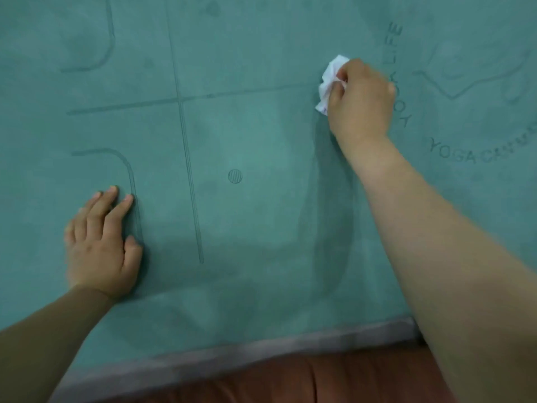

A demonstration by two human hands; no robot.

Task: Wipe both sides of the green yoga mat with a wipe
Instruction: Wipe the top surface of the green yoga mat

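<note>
The green yoga mat point(261, 141) fills the view, printed side up. At 2 o'clock, the right hand point(360, 103) grips a crumpled wipe point(329, 80); the left hand point(101, 242) presses flat at 8 o'clock. Judged mid-wipe on this side; the underside remains.

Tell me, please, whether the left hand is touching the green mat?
Touching: the head view shows the left hand lying flat, fingers straight, on the green yoga mat.

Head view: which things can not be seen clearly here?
- Yoga mat underside: hidden, the mat lies flat.
- Printed text: partly covered by the right hand.
- Wipe: mostly inside that hand.
- Mat's far ends: cut off by the frame.
</note>
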